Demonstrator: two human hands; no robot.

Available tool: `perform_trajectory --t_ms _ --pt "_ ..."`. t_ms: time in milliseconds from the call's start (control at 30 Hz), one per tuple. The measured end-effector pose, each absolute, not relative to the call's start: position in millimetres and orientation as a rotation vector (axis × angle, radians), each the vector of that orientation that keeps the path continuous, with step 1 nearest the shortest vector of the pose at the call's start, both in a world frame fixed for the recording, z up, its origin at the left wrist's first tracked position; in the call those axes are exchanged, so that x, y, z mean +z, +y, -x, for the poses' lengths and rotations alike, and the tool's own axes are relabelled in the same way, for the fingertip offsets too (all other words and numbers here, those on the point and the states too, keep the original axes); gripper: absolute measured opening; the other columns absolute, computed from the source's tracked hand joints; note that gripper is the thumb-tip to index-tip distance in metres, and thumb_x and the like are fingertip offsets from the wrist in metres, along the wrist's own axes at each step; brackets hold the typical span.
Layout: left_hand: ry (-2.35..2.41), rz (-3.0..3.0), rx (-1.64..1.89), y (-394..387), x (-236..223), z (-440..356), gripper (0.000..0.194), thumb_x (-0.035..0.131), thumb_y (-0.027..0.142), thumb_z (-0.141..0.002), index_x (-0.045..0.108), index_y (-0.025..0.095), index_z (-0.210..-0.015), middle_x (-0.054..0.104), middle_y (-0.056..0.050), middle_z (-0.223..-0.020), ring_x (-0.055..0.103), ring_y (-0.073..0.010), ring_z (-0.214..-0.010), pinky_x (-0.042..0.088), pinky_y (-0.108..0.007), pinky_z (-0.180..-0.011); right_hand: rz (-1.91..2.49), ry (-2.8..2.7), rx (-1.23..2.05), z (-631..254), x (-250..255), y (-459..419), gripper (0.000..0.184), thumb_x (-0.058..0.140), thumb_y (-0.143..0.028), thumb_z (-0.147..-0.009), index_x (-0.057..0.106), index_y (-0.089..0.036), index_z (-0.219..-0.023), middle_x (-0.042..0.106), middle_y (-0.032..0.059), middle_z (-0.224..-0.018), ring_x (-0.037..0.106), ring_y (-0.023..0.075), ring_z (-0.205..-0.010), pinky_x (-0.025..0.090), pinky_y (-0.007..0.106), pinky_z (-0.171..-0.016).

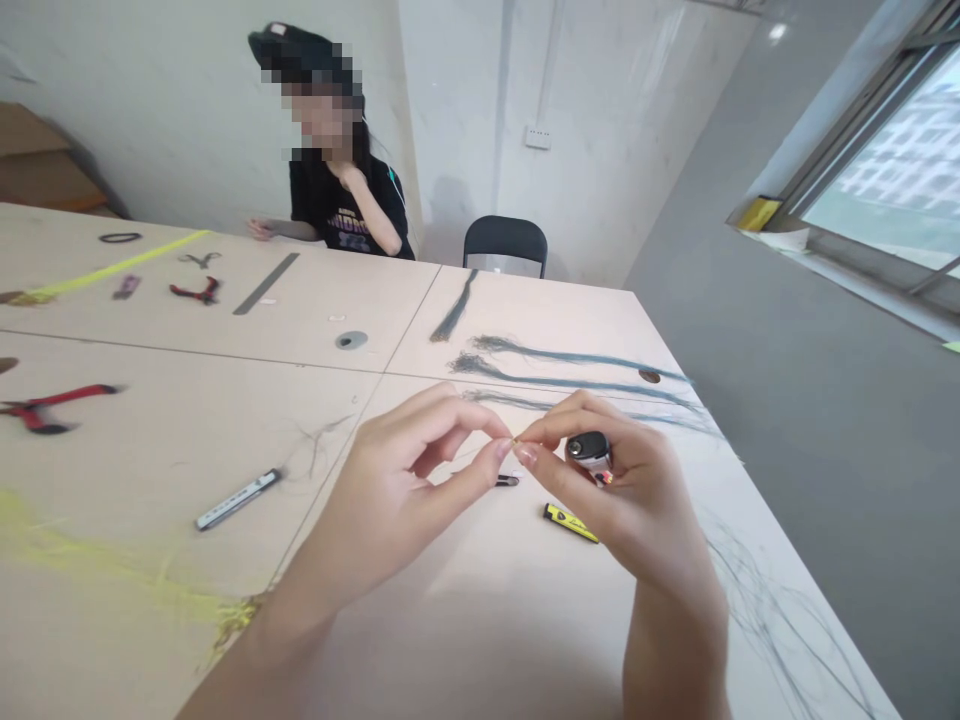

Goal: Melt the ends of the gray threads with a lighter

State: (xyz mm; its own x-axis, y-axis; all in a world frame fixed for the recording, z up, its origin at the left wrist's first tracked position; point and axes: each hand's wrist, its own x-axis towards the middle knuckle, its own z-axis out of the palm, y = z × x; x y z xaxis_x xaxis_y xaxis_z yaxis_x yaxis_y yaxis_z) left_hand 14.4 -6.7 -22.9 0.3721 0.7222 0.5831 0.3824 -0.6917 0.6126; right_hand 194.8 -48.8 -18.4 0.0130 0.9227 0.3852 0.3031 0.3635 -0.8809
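1. Left hand (397,480): partly closed; thumb and index drawn to a tight pinch, other fingers loosely curled. Hold appears to be on a fine pale strand end (514,441), located mid-air between both hands; material too small to tell.
2. Right hand (637,510): index and thumb extended to same pinch pt; remaining fingers closed around a black-capped, silver-bodied pocket lighter (589,452), held cap up.
3. Handling (judged): strand is v. light, soft, easily lost; should be taken at the very tip w/ fingertips only. Lighter judged light, rigid, smooth; best held by the body.
4. Just below hands, on tbl: small black-tipped item (507,480) and flat yellow-and-black stick-shaped item (570,522); ID of both unclear.
5. Far right: long grey-blue fibre hanks (570,375) laid across a pale laminate work table (112,470).
6. Left: grey-white snap-off utility knife (238,499), red-handled pliers (56,405). Far left: steel ruler (266,283).
7. Far end: seated co-worker (337,190) noted; hands apart from the above.
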Motion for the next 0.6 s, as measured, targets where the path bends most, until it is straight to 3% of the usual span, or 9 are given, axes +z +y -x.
perform_trajectory --t_ms 233,433,600 --pt "0.912 -2.202 1.221 -2.8 -25.3 -14.5 0.014 0.064 0.014 -0.092 0.070 0.027 -0.090 0.049 0.008 -0.069 0.042 -0.0039 -0.057 0.037 -0.013 -0.052 1.127 -1.536 0.754 -198.6 -19.7 -44.1 0.008 0.072 -0.020 -0.087 0.071 -0.023 -0.080 0.066 -0.0019 -0.079 0.053 0.0087 -0.064 0.035 0.021 -0.047" --pt "0.927 -2.006 1.137 7.1 -30.3 -20.9 0.018 0.053 0.027 -0.100 0.071 0.028 -0.099 0.068 0.004 -0.094 0.059 -0.0063 -0.075 0.047 -0.015 -0.065 1.111 -1.364 0.767 -201.1 -28.0 -32.4 0.010 0.073 -0.022 -0.084 0.069 -0.022 -0.075 0.063 -0.0023 -0.074 0.053 0.0102 -0.065 0.039 0.025 -0.055" --pt "0.973 -1.934 1.037 4.2 -33.6 -29.7 0.017 0.064 0.034 -0.093 0.069 0.029 -0.109 0.065 0.007 -0.073 0.050 -0.0057 -0.056 0.042 -0.017 -0.055 1.111 -1.249 0.721 -196.4 -31.9 -27.8 0.011 0.072 -0.023 -0.084 0.072 -0.022 -0.073 0.065 -0.0010 -0.074 0.057 0.0134 -0.069 0.043 0.028 -0.063"
